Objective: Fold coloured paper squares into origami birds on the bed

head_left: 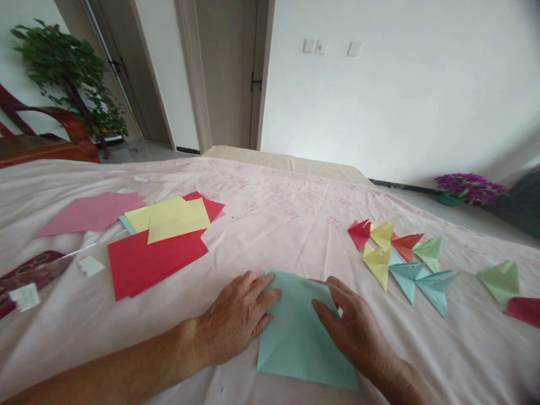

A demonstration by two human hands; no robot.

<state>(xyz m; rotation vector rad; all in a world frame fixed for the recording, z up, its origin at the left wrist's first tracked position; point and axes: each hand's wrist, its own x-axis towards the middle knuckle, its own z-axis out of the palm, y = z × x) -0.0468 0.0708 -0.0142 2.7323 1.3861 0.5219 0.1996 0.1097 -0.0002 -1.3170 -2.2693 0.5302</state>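
A square sheet of teal paper (301,337) lies on the cloth in front of me, with a faint diagonal crease at its lower left. My left hand (236,318) rests palm down, its stretched fingertips pressing on the paper's upper left edge. At the upper right edge, my right hand (360,323) holds the same sheet, thumb on top and fingers curled at the rim. The tips of some right fingers are hidden.
On the left are red sheets (147,270), yellow sheets (177,216), pink sheets (93,212) and a dark red phone (42,267). Several folded paper pieces (407,247) lie on the right, with a green folded piece (502,281) farther right. Pale pink cloth (270,225) covers the surface.
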